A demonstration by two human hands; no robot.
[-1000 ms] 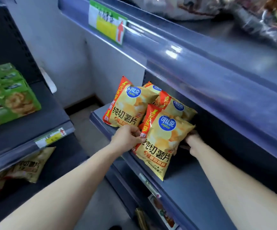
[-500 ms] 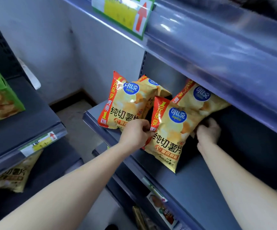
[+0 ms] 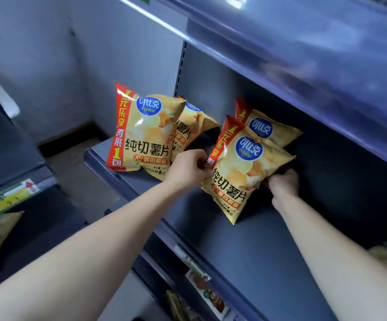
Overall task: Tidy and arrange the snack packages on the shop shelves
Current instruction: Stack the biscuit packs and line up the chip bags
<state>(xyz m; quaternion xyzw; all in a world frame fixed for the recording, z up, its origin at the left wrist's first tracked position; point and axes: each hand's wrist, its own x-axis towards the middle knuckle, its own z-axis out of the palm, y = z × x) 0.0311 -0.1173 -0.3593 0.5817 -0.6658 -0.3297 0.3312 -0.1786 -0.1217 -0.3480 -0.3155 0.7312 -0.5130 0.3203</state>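
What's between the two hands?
Head view: only the front chip bag, propped on the shelf; left hand pinches its left edge, right hand reaches behind its right edge.

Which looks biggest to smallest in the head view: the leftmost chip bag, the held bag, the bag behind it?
Leftmost chip bag and held bag: alike, can't rank.
Then the bag behind it, mostly hidden.

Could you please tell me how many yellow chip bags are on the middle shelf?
4: leftmost bag, second bag behind it, held bag between left hand and right hand, fourth bag behind that. Others may be hidden.
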